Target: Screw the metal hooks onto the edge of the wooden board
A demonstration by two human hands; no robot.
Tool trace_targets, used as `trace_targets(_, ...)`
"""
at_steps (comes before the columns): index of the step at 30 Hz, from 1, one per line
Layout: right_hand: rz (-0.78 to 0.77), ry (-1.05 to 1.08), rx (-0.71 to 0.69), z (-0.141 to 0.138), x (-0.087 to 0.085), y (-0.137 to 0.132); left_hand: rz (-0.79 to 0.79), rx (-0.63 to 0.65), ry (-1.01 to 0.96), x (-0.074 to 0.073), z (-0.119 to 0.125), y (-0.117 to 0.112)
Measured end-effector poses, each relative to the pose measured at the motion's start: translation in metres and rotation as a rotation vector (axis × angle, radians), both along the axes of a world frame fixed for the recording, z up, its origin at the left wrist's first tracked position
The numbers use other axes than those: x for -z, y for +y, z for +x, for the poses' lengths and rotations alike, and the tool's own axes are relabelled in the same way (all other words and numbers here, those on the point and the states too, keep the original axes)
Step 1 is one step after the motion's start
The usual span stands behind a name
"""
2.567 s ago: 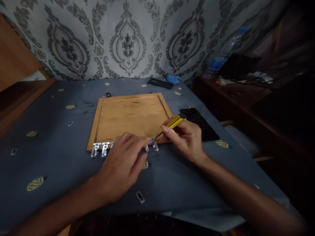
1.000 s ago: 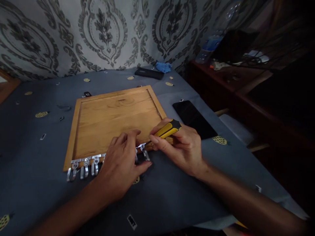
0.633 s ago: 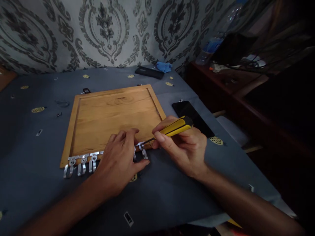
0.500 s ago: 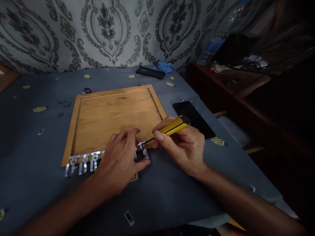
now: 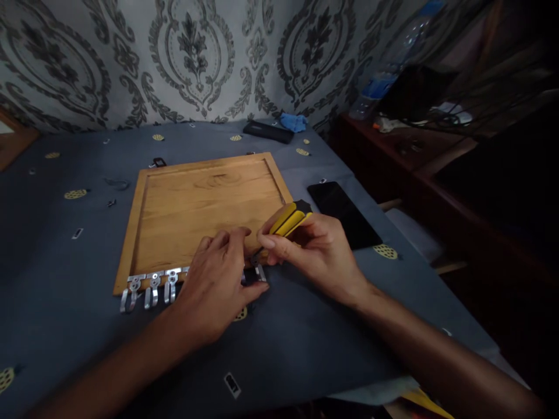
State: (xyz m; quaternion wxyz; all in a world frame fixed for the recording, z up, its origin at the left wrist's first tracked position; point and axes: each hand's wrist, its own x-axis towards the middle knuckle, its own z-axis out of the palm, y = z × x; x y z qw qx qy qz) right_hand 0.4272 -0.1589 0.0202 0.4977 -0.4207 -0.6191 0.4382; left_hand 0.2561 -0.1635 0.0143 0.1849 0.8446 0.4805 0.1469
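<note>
Screwdriver (image 5: 289,222) tight in right grip (image 5: 322,253) by near edge of board (image 5: 201,209), left grip (image 5: 212,294) unclear, broad tablecloth (image 5: 301,349) around

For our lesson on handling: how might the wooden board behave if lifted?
The wooden board would probably stay stiff, since its panel sits within a frame. It may feel heavier along the near edge, where metal hooks line up.

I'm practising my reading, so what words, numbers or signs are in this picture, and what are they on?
I can't read any text for sure.
Front label printed on the tablecloth: pale letter-like marks, too blurred.
Little label at the left, also on the cloth: too small.
Bottle's blue label: too dark and blurred.
Screwdriver in the right hand: no text I can make out.
</note>
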Motion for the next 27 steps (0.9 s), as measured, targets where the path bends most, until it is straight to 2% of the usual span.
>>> trace_targets(5,-0.085,0.057,-0.183,0.002,-0.010,0.000,0.017,0.012,-0.023,0.000,0.001,0.001)
trace_targets(8,-0.124,0.062,-0.231,0.005,-0.012,-0.002,0.018,0.008,-0.024,0.001,0.001,0.001)
trace_targets(19,-0.049,0.073,-0.090,0.003,0.005,-0.002,0.005,-0.014,-0.005,0.001,0.001,0.000)
trace_targets(27,0.160,-0.128,0.035,0.001,0.012,-0.002,0.015,-0.008,-0.012,0.002,0.001,0.000)
